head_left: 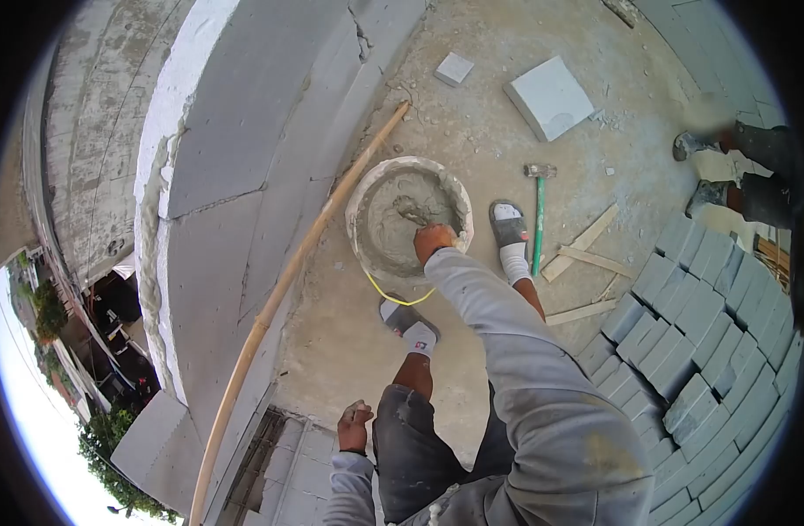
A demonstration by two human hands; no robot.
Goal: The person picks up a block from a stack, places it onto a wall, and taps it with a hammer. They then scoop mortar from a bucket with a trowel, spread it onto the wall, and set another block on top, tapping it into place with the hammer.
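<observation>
My right hand (pixel 434 243) is closed round the handle of a trowel (pixel 408 209), whose blade rests in wet grey mortar (pixel 391 230). The mortar fills much of a round bucket (pixel 360 252) with a yellow handle, which stands on the floor in front of my feet. My left hand (pixel 355 427) hangs low beside my left knee, its fingers curled; whether anything small is in them cannot be made out. Left of the bucket, a long bamboo pole (pixel 284 282) leans along the block wall.
The block wall (pixel 244 114) has mortar on its top edge. A green-handled hammer (pixel 540 210) and wood strips (pixel 586 241) lie right of my foot. Two loose blocks (pixel 549 98) lie ahead. Stacked blocks (pixel 696 329) stand at right, near another person's legs (pixel 764 171).
</observation>
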